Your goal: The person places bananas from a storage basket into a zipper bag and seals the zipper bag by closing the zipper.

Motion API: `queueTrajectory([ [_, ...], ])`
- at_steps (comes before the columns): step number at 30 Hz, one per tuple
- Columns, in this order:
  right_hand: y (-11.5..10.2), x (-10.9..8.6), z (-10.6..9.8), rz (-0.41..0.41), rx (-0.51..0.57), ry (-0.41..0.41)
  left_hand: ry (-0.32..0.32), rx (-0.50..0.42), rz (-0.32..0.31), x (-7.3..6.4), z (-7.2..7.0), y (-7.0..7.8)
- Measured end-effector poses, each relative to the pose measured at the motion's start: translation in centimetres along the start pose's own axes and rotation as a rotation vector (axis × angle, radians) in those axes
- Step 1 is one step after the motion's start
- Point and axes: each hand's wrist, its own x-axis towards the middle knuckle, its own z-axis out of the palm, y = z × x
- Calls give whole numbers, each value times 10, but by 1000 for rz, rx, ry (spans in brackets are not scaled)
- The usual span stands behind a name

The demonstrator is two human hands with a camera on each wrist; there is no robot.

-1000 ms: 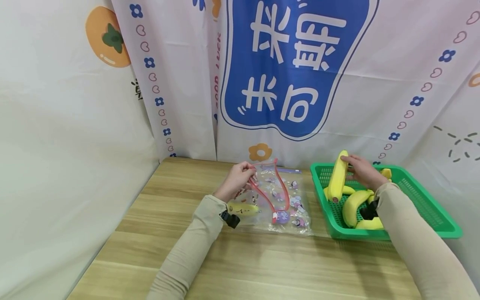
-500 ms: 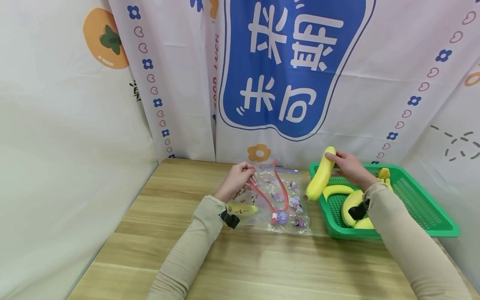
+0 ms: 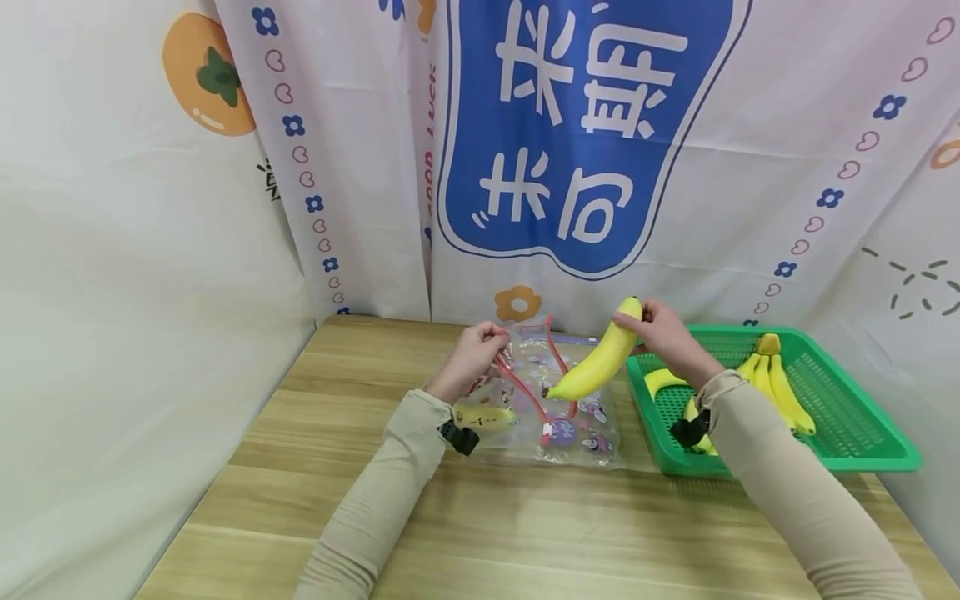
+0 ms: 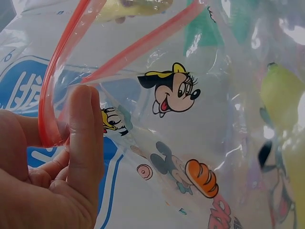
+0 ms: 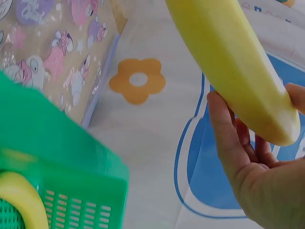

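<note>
My left hand pinches the red-edged mouth of a clear zip bag printed with cartoon figures, keeping it raised and parted. Inside that bag lies one yellow banana, seen through the plastic. In my right hand, thumb and fingers hold another banana by its upper end. Its lower tip overlaps the red bag mouth in the head view. The right wrist view shows this banana tilted between thumb and fingertips, with part of the thumb cut off at the frame's edge.
A green plastic basket stands to the right, holding a small bunch of bananas and some single ones, partly hidden by my right forearm. Another printed bag lies flat beneath the held one. A printed white curtain hangs behind the wooden table.
My right hand has carried its banana leftward from above the basket to the bag's mouth, tilting it closer to level. The left hand keeps its place on the bag edge.
</note>
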Motion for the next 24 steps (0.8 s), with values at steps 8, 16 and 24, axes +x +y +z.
queueTrajectory([
  [8, -5, -2, 23, 19, -9, 26, 8, -3, -2, -2, 1, 2],
  [16, -9, -2, 42, -28, -149, 74, 15, 2, -4, -4, 0, 3],
  [24, -14, -4, 61, -80, -262, 109, -19, -16, -24, -8, 0, 12],
])
